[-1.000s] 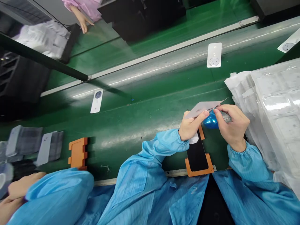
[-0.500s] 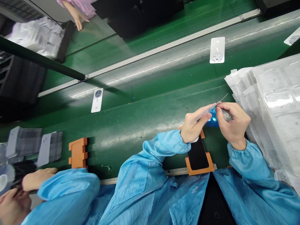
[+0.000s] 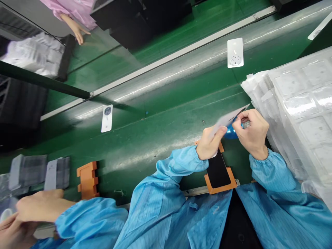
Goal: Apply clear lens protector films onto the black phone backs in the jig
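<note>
Plainly, our left hand (image 3: pixel 207 143) has a thin pale sheet (image 3: pixel 224 120) pinched between the thumb, which lies along its lower edge, and the fingers behind it. The sheet is tilted, slanting up toward the right, and its far tip reaches past our right hand's fingertips. At that far end our right hand (image 3: pixel 252 133) has thumb and forefinger pressed together close against the sheet, beside a dark blue curve; we cannot tell whether they pinch the sheet itself or something on it. A glossy blue object (image 3: pixel 230 134) shows just below the sheet, between our two hands, partly hidden by the fingers.

Below our left hand, a black phone-shaped panel (image 3: pixel 218 173) lies in an orange fixture (image 3: pixel 221 190) at our edge of the green work surface (image 3: pixel 135 148); our hand hides its upper end. Clear plastic trays (image 3: pixel 316 121) are piled just right of our right hand. Well to our left lie a second orange fixture (image 3: pixel 88 181) and, near it, a co-worker's hand (image 3: pixel 38 207). A white phone-shaped panel (image 3: pixel 235 46) lies beyond our hands.
</note>
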The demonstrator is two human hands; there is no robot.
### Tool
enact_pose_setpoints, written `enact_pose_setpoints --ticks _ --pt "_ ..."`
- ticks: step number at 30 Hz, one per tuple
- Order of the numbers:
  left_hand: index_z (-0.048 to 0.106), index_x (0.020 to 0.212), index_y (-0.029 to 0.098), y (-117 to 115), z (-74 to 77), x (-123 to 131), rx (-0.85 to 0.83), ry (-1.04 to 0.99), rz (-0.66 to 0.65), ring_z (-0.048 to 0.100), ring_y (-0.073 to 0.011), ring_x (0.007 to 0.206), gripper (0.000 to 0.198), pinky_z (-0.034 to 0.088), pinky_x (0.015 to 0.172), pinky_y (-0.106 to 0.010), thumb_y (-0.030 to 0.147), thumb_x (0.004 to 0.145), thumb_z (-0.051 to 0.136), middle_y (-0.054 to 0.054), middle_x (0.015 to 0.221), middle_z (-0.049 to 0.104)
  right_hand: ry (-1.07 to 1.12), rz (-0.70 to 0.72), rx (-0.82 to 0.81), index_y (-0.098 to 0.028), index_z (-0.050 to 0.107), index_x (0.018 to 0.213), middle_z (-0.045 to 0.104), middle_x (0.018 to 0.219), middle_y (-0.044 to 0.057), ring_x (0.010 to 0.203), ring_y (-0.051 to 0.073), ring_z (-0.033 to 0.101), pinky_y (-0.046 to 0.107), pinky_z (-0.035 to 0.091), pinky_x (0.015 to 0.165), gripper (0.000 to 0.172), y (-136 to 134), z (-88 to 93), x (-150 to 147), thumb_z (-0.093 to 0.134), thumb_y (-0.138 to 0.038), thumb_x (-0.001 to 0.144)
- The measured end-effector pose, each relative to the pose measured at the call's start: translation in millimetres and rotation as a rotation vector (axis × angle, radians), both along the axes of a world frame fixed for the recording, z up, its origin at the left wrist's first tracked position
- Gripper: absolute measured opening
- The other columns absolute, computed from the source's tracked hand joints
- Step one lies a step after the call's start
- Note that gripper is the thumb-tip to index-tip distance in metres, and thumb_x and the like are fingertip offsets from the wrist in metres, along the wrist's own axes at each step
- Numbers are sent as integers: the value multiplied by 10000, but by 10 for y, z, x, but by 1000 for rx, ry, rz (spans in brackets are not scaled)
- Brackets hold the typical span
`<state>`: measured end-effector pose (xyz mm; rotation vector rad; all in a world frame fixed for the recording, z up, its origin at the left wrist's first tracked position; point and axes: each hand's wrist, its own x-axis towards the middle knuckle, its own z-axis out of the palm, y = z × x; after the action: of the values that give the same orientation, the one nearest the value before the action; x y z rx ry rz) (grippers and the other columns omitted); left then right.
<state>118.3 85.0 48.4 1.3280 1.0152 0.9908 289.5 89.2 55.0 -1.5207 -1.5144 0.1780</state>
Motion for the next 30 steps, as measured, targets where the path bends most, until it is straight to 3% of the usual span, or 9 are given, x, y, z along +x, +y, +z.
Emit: enact_pose_setpoints --ticks 3,7,10,13,16,18,20,23,30 --pt "743 1274 174 122 26 -193 -187 -163 153 753 -345 1203 688 623 1095 -508 736 878 722 -132 1282 776 69 -83 -140 -260 594 728 677 709 8 646 185 642 333 520 648 101 1 -52 170 609 -193 802" --pt "647 1414 225 140 200 -581 -235 -232 264 778 -324 1153 680 661 1024 -502 604 872 805 -131 1298 769 6 -17 -436 -236 620 664 650 619 -8 576 180 592 317 428 569 77 -68 -268 384 642 -221 736" --pt "641 1437 260 -61 296 -817 -166 -160 344 784 -324 1135 656 682 981 -496 594 892 788 -116 1285 777 -216 38 -524 -234 559 615 635 614 7 555 182 537 327 324 537 175 -154 -370 440 646 -219 766" --pt "733 1336 267 -390 347 -963 -14 1 431 787 -329 1126 517 694 965 -485 579 923 758 -84 1204 808 -232 57 -431 -236 579 690 647 661 6 595 190 584 334 370 547 203 -261 -230 430 684 -258 861" --pt "798 1259 288 -696 407 -1018 268 260 231 780 -320 1153 316 669 1045 -483 417 985 708 -56 1228 803 -145 239 -229 -250 686 925 728 841 16 719 198 692 346 532 642 22 -390 62 359 690 -266 939" --pt "722 1399 300 -829 427 -1004 474 408 -12 741 -313 1242 404 638 1100 -475 292 998 676 -69 1352 747 -136 481 -115 -263 706 1145 769 1059 44 906 222 750 371 616 804 188 -491 197 279 672 -216 966" --pt "591 1539 282 -908 393 -965 645 517 -151 692 -298 1321 536 617 1122 -452 225 1008 642 -101 1428 694 -167 725 -58 -261 674 1308 750 1250 70 1107 241 743 397 629 965 343 -598 220 186 636 -150 986" --pt "557 1558 207 -989 240 -901 798 628 -198 676 -296 1337 525 606 1122 -436 225 1035 597 -150 1386 714 -265 896 10 -212 669 1346 742 1300 101 1213 255 720 408 630 1038 396 -738 98 67 581 -55 993" --pt "579 1499 94 -1184 -34 -826 863 684 -171 622 -282 1411 447 572 1168 -418 204 1076 487 -191 1355 730 -492 939 143 -83 697 1262 770 1258 160 1173 299 750 439 660 995 284 -785 -48 60 598 -29 1001"
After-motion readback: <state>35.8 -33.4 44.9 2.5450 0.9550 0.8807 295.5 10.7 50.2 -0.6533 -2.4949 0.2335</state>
